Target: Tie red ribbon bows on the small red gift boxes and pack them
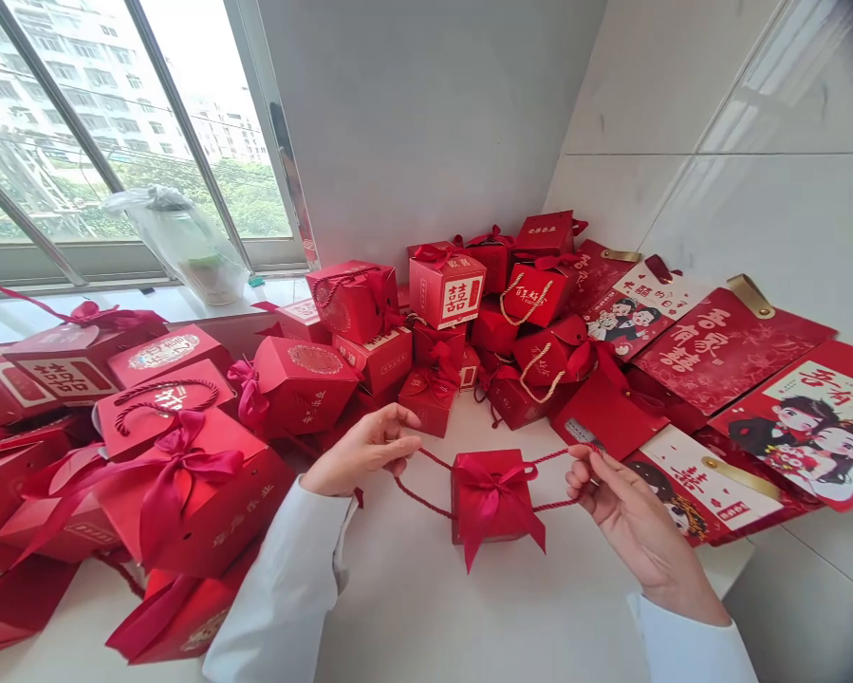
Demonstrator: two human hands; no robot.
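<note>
A small red gift box stands on the white table in front of me, with a crimson ribbon bow tied on its top. Dark red twisted cord handles come out of it on both sides. My left hand is closed on the left cord loop, drawing it out to the side. On the other side, my right hand pinches the right cord loop between thumb and fingers. Both loops look stretched away from the box, which sits between my hands.
Piled red gift boxes with bows and cords fill the left side and back. Red paper bags with cartoon couples and gold clasps lie at the right. A plastic-wrapped jar stands on the window sill. The white table's right edge lies beyond my right hand.
</note>
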